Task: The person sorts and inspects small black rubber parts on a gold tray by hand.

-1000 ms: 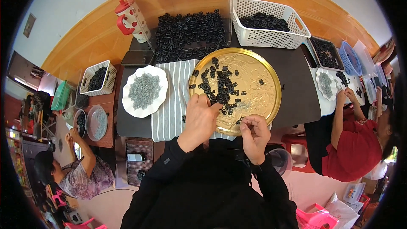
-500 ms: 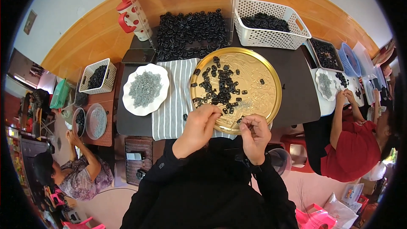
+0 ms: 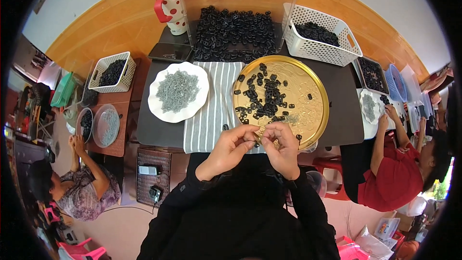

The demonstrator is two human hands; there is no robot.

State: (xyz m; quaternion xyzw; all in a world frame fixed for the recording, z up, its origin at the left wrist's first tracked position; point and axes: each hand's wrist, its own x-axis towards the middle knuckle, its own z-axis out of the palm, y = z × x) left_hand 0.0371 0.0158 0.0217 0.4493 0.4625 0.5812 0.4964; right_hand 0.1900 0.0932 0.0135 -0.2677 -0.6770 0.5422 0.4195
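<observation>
Over the near edge of the gold tray [image 3: 308,115], where black pieces [image 3: 272,95] lay loose, the left hand [image 3: 227,151] pinched seemingly one small black piece [image 3: 256,143], the right hand [image 3: 283,151] pinched narrowly, its content unclear, so gentle steadiness seemed advisable.

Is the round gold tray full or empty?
Partly full: black pieces crowd the left and middle of the gold tray, while most of its right side is bare.
</observation>
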